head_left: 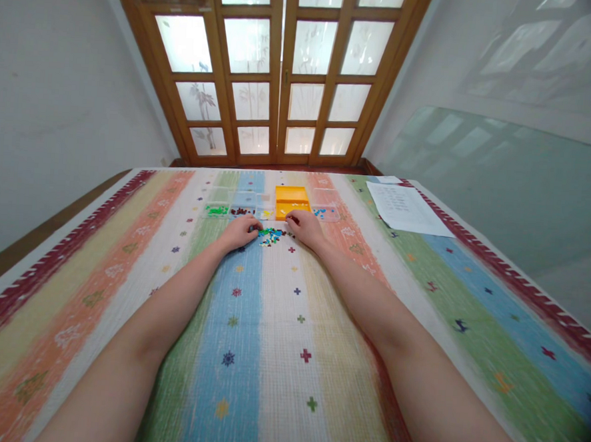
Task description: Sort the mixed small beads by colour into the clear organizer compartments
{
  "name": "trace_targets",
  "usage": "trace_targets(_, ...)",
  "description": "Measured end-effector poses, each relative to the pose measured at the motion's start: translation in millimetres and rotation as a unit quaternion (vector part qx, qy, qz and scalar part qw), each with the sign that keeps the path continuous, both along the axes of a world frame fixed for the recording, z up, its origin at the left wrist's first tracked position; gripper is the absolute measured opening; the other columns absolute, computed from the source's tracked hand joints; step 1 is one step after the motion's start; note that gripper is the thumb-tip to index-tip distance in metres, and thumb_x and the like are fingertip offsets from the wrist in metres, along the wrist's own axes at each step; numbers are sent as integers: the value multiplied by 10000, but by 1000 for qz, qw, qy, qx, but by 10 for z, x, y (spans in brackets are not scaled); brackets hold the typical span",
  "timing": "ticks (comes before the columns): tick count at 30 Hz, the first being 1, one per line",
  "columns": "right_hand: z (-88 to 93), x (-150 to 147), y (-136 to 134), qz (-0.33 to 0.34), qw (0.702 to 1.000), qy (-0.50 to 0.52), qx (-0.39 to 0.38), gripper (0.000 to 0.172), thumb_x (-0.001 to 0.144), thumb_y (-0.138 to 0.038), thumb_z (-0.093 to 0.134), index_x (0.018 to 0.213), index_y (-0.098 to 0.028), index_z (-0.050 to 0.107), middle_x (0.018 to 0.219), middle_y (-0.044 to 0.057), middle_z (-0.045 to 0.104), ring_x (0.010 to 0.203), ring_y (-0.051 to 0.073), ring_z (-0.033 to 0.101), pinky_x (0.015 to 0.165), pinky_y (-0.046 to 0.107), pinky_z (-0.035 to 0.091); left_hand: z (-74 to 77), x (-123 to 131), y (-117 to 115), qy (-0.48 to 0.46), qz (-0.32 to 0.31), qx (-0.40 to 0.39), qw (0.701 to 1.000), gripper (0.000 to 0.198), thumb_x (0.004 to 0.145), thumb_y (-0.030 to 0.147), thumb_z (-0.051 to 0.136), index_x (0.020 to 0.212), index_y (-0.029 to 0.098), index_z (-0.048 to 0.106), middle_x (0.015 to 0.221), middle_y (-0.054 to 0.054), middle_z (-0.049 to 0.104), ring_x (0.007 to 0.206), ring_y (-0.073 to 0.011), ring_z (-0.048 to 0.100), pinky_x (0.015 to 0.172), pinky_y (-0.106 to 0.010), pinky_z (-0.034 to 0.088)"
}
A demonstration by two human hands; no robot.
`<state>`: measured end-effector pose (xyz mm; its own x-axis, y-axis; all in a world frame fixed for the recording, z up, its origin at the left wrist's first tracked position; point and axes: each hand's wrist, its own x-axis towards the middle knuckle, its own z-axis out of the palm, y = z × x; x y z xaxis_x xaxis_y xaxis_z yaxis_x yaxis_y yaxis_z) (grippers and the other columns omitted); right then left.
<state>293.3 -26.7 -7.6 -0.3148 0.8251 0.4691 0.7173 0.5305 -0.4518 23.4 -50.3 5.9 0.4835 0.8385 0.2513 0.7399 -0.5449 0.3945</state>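
Note:
A small heap of mixed blue, green, white and dark pieces [272, 237] lies on the cloth between my hands. My left hand [241, 233] rests at the heap's left edge, its fingers curled together; anything in them is too small to make out. On the other side, my right hand [306, 229] has thumb and fingers pinched just in front of an open yellow box [292, 194]. A tiny dark bit shows at those fingertips, its kind unclear. White bits lie inside the yellow box, partly hidden by that hand.
Left of the yellow box stand clear boxes with green pieces [217, 210], dark brown pieces [243, 211] and a few yellow pieces [266, 214]. Right of it, another clear box holds blue pieces [321, 212]. A printed paper sheet [406, 209] lies on the striped tablecloth [280, 380].

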Motion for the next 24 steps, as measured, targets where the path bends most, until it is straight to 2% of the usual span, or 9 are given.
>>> trace_targets(13,2,-1,2,5,1000,-5,-2,188,953,-219,581,980,-210,767,986,60,768,898,212,657,791,290,433,-15,18,3,-7,19,5,1000,183,877,229,586,947,210,753,954,-50,668,863,-197,616,818,-320,500)
trace_targets(19,-42,4,29,8,1000,-3,9,191,958,-222,573,963,-216,764,953,47,766,873,206,660,761,286,427,-30,-19,16,-10,13,17,1000,213,861,218,600,1008,231,753,1011,-48,666,917,-204,631,865,-328,510)
trace_targets(24,-35,-1,19,17,1000,6,9,192,958,-221,574,989,-216,764,983,51,770,888,208,668,785,293,442,-38,-38,15,-19,10,16,1000,163,859,217,600,930,219,746,990,-49,662,882,-201,630,830,-328,509)
